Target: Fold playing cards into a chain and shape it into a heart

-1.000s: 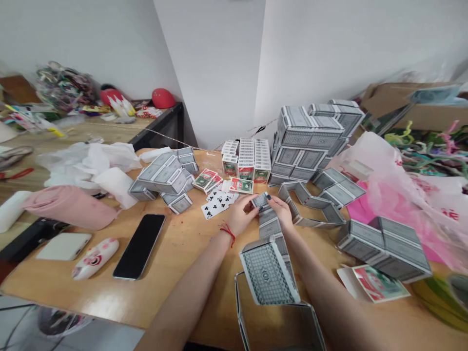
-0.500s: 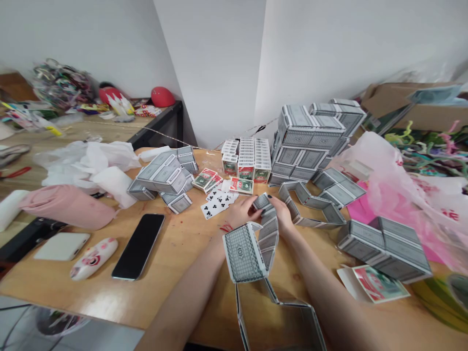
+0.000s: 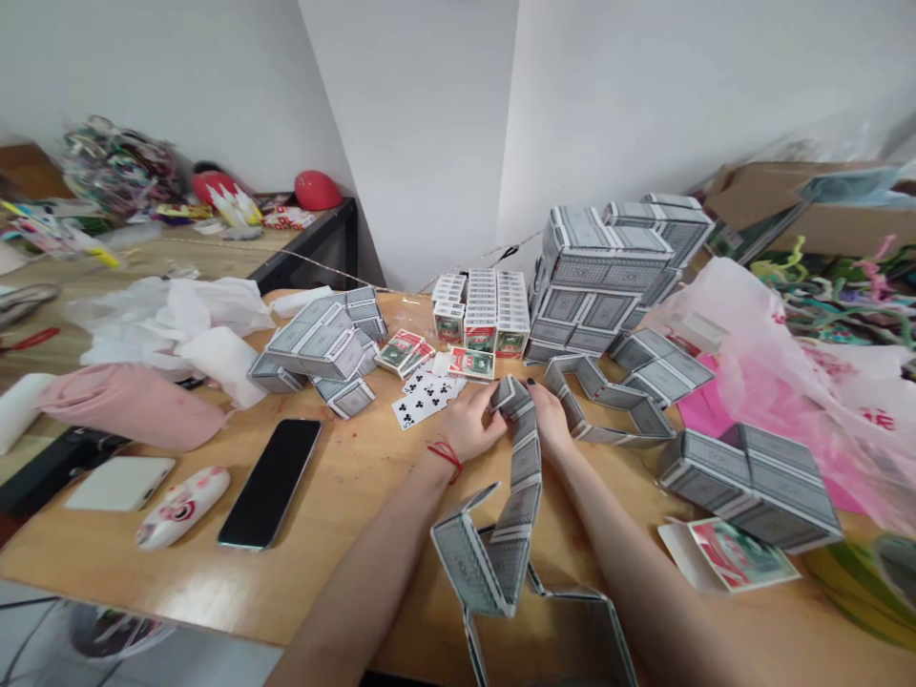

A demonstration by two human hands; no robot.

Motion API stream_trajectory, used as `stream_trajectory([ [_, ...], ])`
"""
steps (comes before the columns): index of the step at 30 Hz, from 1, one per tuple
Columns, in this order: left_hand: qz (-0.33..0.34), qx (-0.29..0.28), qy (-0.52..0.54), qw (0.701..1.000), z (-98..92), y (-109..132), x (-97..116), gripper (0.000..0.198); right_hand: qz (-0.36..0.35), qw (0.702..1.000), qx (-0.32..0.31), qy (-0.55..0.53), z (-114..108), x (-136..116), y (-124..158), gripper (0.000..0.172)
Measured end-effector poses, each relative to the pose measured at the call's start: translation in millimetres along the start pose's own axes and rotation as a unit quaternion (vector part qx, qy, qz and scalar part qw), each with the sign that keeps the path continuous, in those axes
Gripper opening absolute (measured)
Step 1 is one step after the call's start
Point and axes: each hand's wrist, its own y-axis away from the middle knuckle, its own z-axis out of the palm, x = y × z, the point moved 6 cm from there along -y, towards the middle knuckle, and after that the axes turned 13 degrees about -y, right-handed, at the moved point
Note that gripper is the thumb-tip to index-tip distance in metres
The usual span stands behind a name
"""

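Note:
A strip of joined playing cards [image 3: 526, 448], grey-patterned backs showing, hangs in folds from between my hands toward the table's front edge. My left hand [image 3: 470, 425], with a red string at the wrist, pinches the strip's far end from the left. On the other side my right hand [image 3: 550, 420] closes against the same end, its fingers partly hidden behind the cards. The lower part of the strip is bent into a boxy zigzag above my left forearm. Beyond my left hand lie loose club cards [image 3: 422, 401]. A folded card frame [image 3: 608, 405] stands right of my right hand.
Card-built blocks form a tall stack [image 3: 601, 267] at the back; another block [image 3: 751, 487] is at right. Card boxes [image 3: 481, 305] stand in rows. On the left are a black phone [image 3: 270, 485], a patterned mouse [image 3: 183, 506] and a pink roll [image 3: 133, 401]. Yellow tape [image 3: 859, 582] sits lower right.
The strip's near folded section has swung down and opened out, its flap now tilted. The far end stays between my hands, and my left hand has turned slightly.

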Motion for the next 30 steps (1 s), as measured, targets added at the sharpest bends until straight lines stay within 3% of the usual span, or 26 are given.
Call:
stream_trajectory([
  [6,-0.057,-0.011,0.106,0.993,-1.1,-1.7,-11.8,0.035,0.079,0.988,0.022,-0.129,0.5,23.9,-6.3,0.024],
  [11,-0.096,0.010,0.255,0.962,5.4,-4.2,-18.6,0.029,0.053,0.984,0.081,-0.153,-8.9,25.4,-9.7,0.020],
  [17,-0.239,0.029,0.454,0.858,9.7,-4.9,-40.7,0.023,-0.004,0.986,0.122,-0.113,-17.9,24.5,-12.0,0.032],
  [22,-0.278,0.007,0.608,0.744,6.2,-6.9,-50.7,0.027,-0.097,0.980,0.174,0.006,-27.0,15.0,-6.8,0.049],
  [24,-0.293,0.004,0.633,0.716,6.0,-7.0,-55.7,0.030,-0.129,0.973,0.190,0.030,-29.3,8.1,-3.1,0.047],
  [27,-0.309,0.020,0.636,0.707,5.5,-6.3,-63.9,0.035,-0.143,0.970,0.193,0.035,-29.9,2.5,-0.3,0.045],
  [30,-0.304,0.028,0.606,0.734,5.0,-6.5,-68.1,0.039,-0.134,0.973,0.183,0.027,-29.4,3.8,-1.5,0.047],
])
